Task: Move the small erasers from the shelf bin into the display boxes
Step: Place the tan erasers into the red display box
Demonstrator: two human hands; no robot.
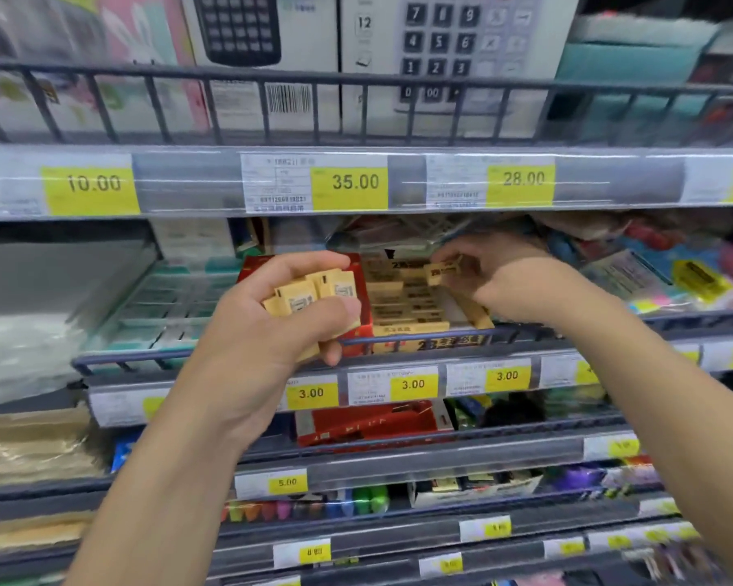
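My left hand [271, 315] grips a bunch of several small tan erasers [310, 296] in front of the shelf rail. My right hand [500, 277] pinches one tan eraser [441, 271] just above the open display box [475, 319], which is red and tan and holds rows of the same erasers [403, 298]. The box stands on the middle shelf behind the blue wire rail [420, 336].
A teal and white tray [166, 302] sits left of the box, colourful packets [673, 264] to its right. Calculator boxes [356, 57] fill the shelf above. Price tags [411, 384] line the shelf edge; a red box [369, 420] and markers [305, 507] lie below.
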